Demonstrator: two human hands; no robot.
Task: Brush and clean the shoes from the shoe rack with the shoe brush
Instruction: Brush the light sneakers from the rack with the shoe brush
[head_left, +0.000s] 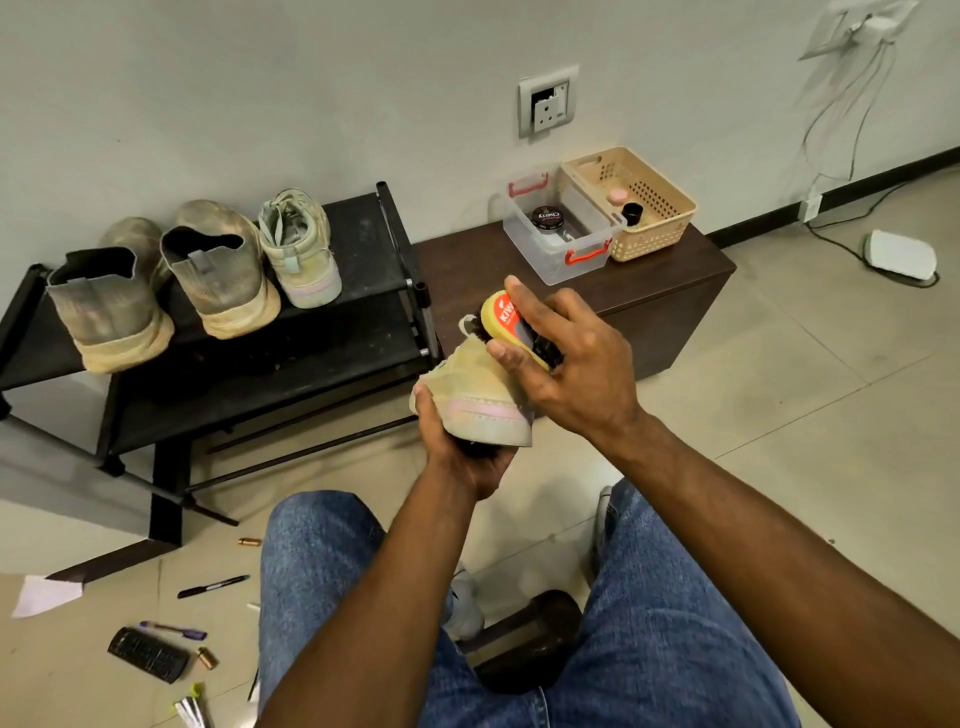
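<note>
My left hand (462, 457) grips a dusty beige sneaker with a pink stripe (478, 400) from below, by its sole, in front of my knees. My right hand (566, 358) holds a yellow shoe brush with a red label (506, 319), and its dark bristles press on the sneaker's upper. The matching beige sneaker (301, 249) stands on the black shoe rack (374, 228). A pair of dirty grey shoes (156, 280) sits on the rack's top shelf to the left.
A dark wooden low cabinet (649, 291) right of the rack carries a clear box with a polish tin (563, 231) and a beige basket (631, 200). Pens, batteries and a dark comb-like object (148, 654) litter the floor at lower left. A white device (901, 254) lies on the floor at right.
</note>
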